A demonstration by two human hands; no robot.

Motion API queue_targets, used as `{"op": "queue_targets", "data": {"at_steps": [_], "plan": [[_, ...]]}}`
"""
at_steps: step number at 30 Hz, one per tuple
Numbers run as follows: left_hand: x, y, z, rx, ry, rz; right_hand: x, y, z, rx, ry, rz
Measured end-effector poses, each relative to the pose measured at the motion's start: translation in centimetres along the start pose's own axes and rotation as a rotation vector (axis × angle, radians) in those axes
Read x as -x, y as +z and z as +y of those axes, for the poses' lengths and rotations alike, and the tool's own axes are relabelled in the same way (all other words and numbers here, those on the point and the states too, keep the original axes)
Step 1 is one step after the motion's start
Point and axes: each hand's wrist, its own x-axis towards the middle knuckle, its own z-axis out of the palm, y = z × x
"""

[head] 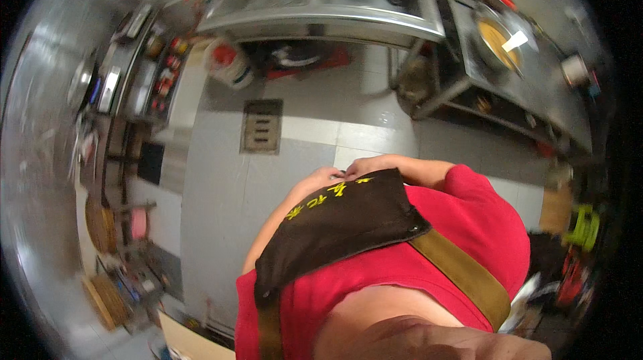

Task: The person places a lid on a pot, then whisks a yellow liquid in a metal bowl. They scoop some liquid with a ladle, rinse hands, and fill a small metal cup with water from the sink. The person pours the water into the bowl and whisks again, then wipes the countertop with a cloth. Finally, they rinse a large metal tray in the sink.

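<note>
Both of my hands meet in front of my waist, at the upper edge of a dark apron (341, 229) with yellow writing, worn over a red shirt. My left hand (326, 175) and my right hand (362, 166) are close together, partly hidden behind the apron. Between the fingers shows a small dark thing, too small and blurred to name. Beyond my hands lies the tiled floor with a metal floor drain (261, 127).
A double stainless-steel sink (321, 14) stands ahead, with a white plastic container (228, 64) near its left leg. At right, a steel table (545, 88) holds a metal pot of orange-brown contents (497, 43). Shelves (133, 78) line the left side.
</note>
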Motion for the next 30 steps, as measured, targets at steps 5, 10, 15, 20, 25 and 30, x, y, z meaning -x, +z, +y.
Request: {"op": "queue_targets", "data": {"at_steps": [5,10,15,20,25,30], "plan": [[-1.7,-8.1,0.2,0.03,-0.006,0.125,-2.2,-7.6,-1.5,0.267,-0.156,0.445],[-2.6,-16.3,-4.3,-0.208,0.116,0.118,-5.6,-11.3,-7.1,0.286,-0.445,0.753],[-0.8,-25.7,-5.9,0.075,0.048,0.155,-9.2,-14.2,-11.9,0.286,-0.545,0.773],[-1.4,-34.0,-8.4,0.028,0.342,-0.075,-13.9,-17.4,-17.0,0.134,-0.503,0.723],[0.9,-39.4,-8.0,-0.348,0.491,-0.045,-17.7,-21.9,-21.5,0.034,-0.13,0.52],[1.8,-44.8,-8.1,-0.315,0.437,0.11,-23.2,-28.0,-24.3,0.16,-0.152,0.404]]}}
